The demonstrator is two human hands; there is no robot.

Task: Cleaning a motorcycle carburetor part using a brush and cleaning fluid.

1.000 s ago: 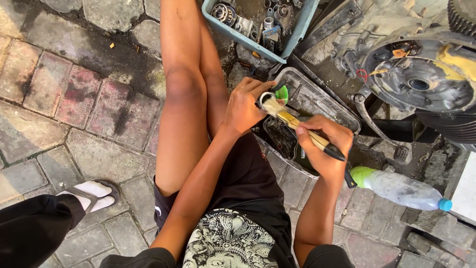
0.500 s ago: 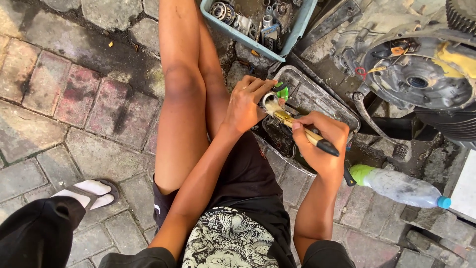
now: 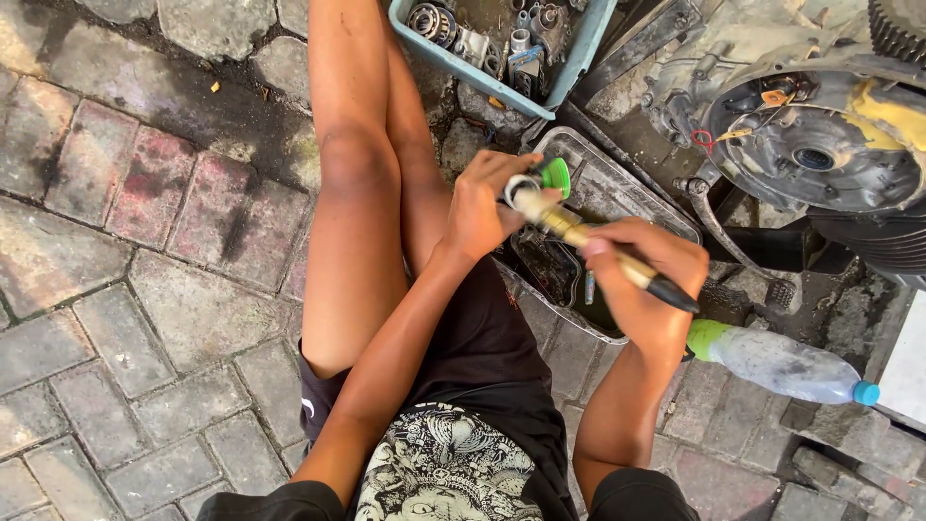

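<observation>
Landmark: grimy metal tray (image 3: 666, 207) on the paving. Left hand (image 3: 482, 207) sits over the tray's near-left corner, fingers clamped round a small round part with a green piece (image 3: 552, 178). Right hand (image 3: 646, 285) is over the tray's near edge, fingers wrapped tight on a brush handle (image 3: 617, 262). Brush long axis runs diagonal: dark butt end low-right past the right hand, working tip up-left, touching the part. So the part lies up-left of the right fingers; left hand is the nearer one and already holds it. Blue bin of parts (image 3: 579, 58) beyond the tray, engine case (image 3: 820, 145) to its right, plastic bottle (image 3: 781, 362) just beside its near-right side. Open room only left of the tray, past the bare leg.
</observation>
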